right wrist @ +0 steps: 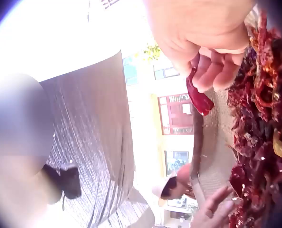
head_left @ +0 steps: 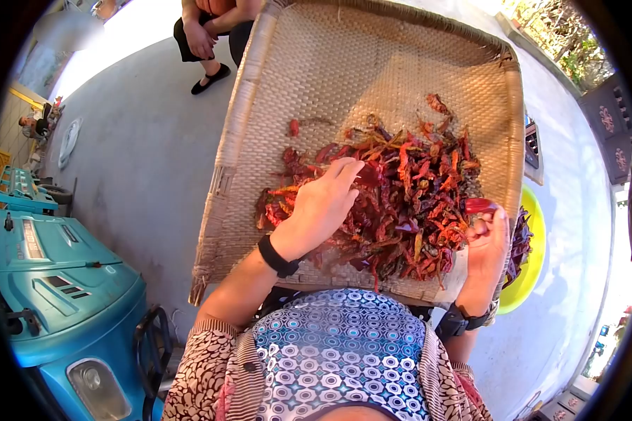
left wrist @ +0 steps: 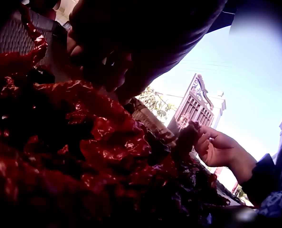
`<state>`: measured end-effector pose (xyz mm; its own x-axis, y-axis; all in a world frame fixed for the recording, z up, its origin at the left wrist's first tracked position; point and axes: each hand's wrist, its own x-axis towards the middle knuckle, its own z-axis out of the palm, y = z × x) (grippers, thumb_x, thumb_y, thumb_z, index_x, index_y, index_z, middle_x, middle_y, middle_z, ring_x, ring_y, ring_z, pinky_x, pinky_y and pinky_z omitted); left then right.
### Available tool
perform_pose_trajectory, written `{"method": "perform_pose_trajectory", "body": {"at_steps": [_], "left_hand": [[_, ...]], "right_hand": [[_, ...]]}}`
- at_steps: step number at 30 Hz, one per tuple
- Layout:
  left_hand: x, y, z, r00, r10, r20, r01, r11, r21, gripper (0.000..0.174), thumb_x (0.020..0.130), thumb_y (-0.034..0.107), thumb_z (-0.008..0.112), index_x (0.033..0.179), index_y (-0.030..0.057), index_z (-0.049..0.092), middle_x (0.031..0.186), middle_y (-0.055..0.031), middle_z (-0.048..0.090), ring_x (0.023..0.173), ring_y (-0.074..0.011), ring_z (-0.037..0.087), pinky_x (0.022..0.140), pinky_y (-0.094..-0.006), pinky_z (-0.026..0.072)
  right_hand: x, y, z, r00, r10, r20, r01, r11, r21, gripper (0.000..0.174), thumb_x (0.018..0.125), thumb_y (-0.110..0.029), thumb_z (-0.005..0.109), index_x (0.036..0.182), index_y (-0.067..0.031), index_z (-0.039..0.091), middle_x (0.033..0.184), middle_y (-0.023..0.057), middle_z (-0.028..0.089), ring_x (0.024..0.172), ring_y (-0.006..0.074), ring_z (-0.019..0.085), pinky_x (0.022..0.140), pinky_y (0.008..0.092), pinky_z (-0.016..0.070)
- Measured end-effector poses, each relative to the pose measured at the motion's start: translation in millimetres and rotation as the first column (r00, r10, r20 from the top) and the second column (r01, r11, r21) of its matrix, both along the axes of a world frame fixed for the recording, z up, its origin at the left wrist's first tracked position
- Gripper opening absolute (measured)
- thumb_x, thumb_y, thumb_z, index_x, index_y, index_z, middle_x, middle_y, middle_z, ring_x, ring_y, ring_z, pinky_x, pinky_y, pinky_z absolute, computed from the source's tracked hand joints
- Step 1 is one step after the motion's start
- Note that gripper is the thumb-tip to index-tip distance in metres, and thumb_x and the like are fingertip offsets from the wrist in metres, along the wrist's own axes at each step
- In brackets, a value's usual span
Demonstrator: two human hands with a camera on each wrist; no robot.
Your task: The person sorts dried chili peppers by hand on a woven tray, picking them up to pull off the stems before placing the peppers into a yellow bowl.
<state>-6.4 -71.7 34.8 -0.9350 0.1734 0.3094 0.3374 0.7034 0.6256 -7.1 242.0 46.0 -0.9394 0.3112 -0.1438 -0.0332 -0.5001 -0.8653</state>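
Observation:
Dried red chillies (head_left: 407,203) lie in a heap across the near half of a woven tray (head_left: 302,77). The left hand (head_left: 324,203) reaches over the heap's left part, fingers extended and touching or just above the chillies; what lies under its fingertips is hidden. At the tray's right edge the right hand (head_left: 488,242) pinches one glossy dark red chilli (head_left: 480,205) between thumb and finger. In the right wrist view that chilli (right wrist: 199,99) hangs from the fingers of the right hand (right wrist: 210,42), beside the heap (right wrist: 262,118).
A yellow-green basin (head_left: 534,245) with dark chillies stands right of the tray. Another person's hands (head_left: 200,38) show beyond the tray's far left corner. A teal vehicle (head_left: 63,281) and a black metal frame (head_left: 144,344) are at the left.

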Motion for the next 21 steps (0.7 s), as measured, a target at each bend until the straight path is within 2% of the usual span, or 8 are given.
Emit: {"method": "perform_pose_trajectory", "body": {"at_steps": [1,2,5,9,12,16,17,21], "left_hand": [[-3.8,1.7,-5.1,1.000,0.001,-0.008,-0.001,1.000,-0.004,0.042,0.087,0.009,0.065,0.127,0.0063,0.051,0.121,-0.0122,0.057,0.094,-0.0348,0.065,0.077,-0.0400,0.0556],[-6.6,3.3,-7.7,1.000,0.004,-0.015,-0.004,1.000,-0.008,0.042,0.088,0.009,0.064,0.127,0.0058,0.051,0.121,-0.0125,0.057,0.094,-0.0357,0.064,0.077,-0.0408,0.0556],[-11.9,6.3,-6.3,0.998,0.053,0.023,-0.050,0.994,-0.094,0.034,0.088,0.008,0.063,0.122,0.0063,0.054,0.115,-0.0116,0.058,0.090,-0.0346,0.065,0.073,-0.0406,0.0555],[-15.8,4.1,-8.2,0.994,0.114,-0.005,-0.114,0.992,-0.054,0.022,0.090,0.007,0.061,0.112,0.0065,0.059,0.105,-0.0102,0.061,0.085,-0.0331,0.066,0.069,-0.0403,0.0541],[-8.7,0.9,4.9,0.989,0.141,-0.041,-0.141,0.990,0.001,0.016,0.091,0.007,0.060,0.107,0.0066,0.061,0.100,-0.0099,0.061,0.083,-0.0318,0.066,0.068,-0.0392,0.0531],[5.3,3.8,17.0,0.996,0.084,-0.008,-0.084,0.996,0.040,0.015,0.090,0.006,0.060,0.105,0.0066,0.061,0.099,-0.0096,0.062,0.082,-0.0311,0.065,0.069,-0.0386,0.0526],[10.4,6.7,19.4,0.999,0.044,0.018,-0.045,0.998,0.046,0.015,0.090,0.005,0.060,0.105,0.0067,0.061,0.099,-0.0094,0.062,0.082,-0.0310,0.065,0.069,-0.0386,0.0526],[27.3,24.3,22.5,0.992,-0.043,0.122,0.048,0.998,-0.040,0.013,0.090,0.006,0.062,0.103,0.0077,0.062,0.094,-0.0095,0.061,0.081,-0.0304,0.065,0.068,-0.0378,0.0525]], "right_hand": [[-2.8,19.5,-2.5,0.995,-0.098,0.021,0.100,0.984,-0.150,0.019,0.099,-0.023,0.059,0.107,-0.0065,0.061,0.082,0.0001,0.062,0.067,0.0102,0.056,0.062,0.0251,0.0483],[-3.3,52.6,-19.7,0.990,0.044,-0.134,-0.083,0.948,-0.307,0.024,0.098,-0.025,0.061,0.112,-0.0061,0.061,0.090,0.0011,0.066,0.072,0.0097,0.056,0.067,0.0257,0.0489],[-4.9,112.2,-46.5,0.979,-0.093,-0.180,-0.059,0.720,-0.692,0.031,0.096,-0.026,0.063,0.118,-0.0046,0.059,0.102,0.0041,0.069,0.072,0.0098,0.056,0.067,0.0247,0.0490],[-2.5,108.1,-37.9,0.987,-0.113,-0.116,-0.001,0.712,-0.702,0.034,0.097,-0.024,0.062,0.123,-0.0033,0.057,0.109,0.0062,0.070,0.072,0.0107,0.056,0.067,0.0246,0.0488],[-4.5,74.5,-28.6,0.986,-0.024,-0.166,-0.085,0.785,-0.613,0.031,0.098,-0.022,0.059,0.123,-0.0042,0.057,0.103,0.0049,0.069,0.072,0.0112,0.056,0.067,0.0251,0.0483],[0.0,-2.8,-9.1,0.987,0.150,-0.057,-0.151,0.989,-0.002,0.028,0.099,-0.020,0.057,0.122,-0.0052,0.057,0.099,0.0035,0.066,0.071,0.0101,0.053,0.064,0.0237,0.0460],[3.8,-23.2,-1.1,0.978,0.210,0.020,-0.209,0.952,0.222,0.027,0.099,-0.020,0.056,0.122,-0.0051,0.056,0.099,0.0034,0.064,0.071,0.0096,0.052,0.064,0.0234,0.0454],[11.8,-69.2,13.8,0.796,0.597,0.100,-0.548,0.639,0.540,0.040,0.092,-0.013,0.065,0.129,-0.0039,0.053,0.106,0.0063,0.063,0.075,0.0099,0.057,0.069,0.0246,0.0480]]}}
